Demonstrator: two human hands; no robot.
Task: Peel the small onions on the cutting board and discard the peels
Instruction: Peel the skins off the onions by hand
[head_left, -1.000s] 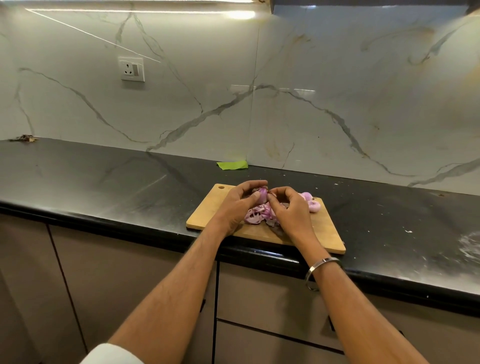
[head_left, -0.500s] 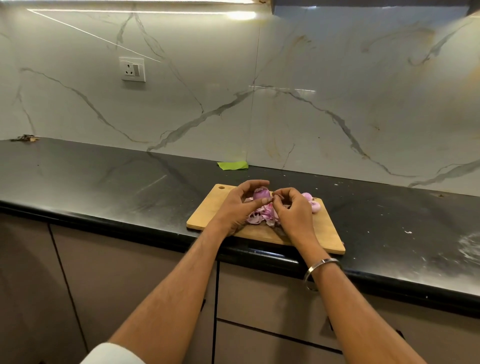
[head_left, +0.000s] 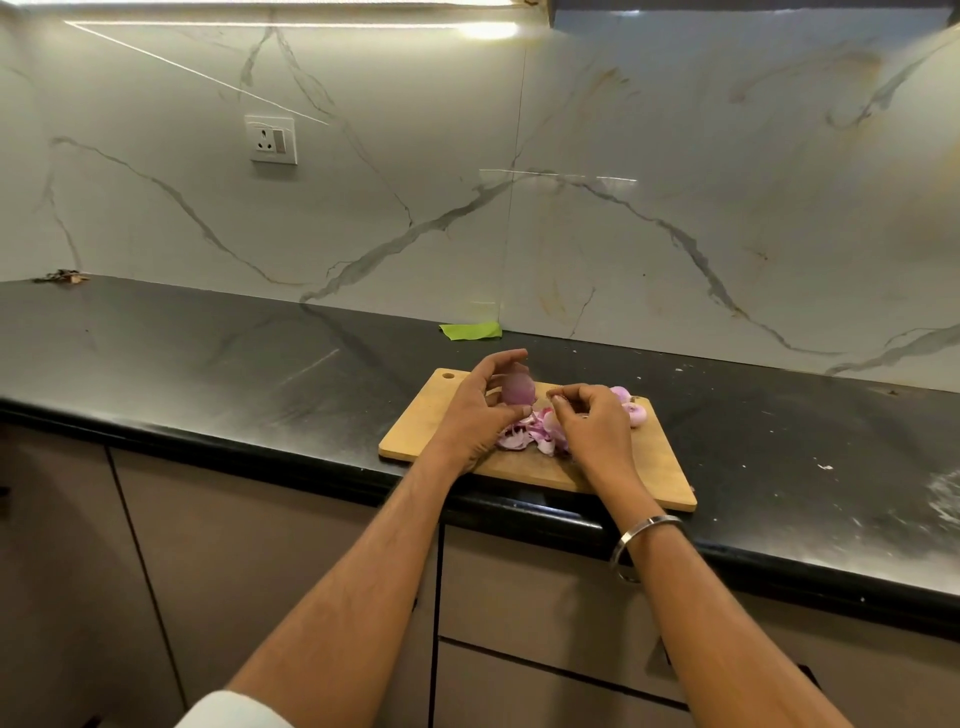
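Onion (head_left: 518, 389) being held above board (head_left: 623, 470) in left hand (head_left: 475, 415); right hand (head_left: 589, 421) pinching, contents unclear; peels (head_left: 524, 436) lying on board beneath; peeled onions (head_left: 631, 408) at board's far edge.

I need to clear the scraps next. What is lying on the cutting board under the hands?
A heap of purple onion peels lies on the cutting board, with peeled onions behind the right hand. The left hand holds one onion above. The hands cover part of the heap.
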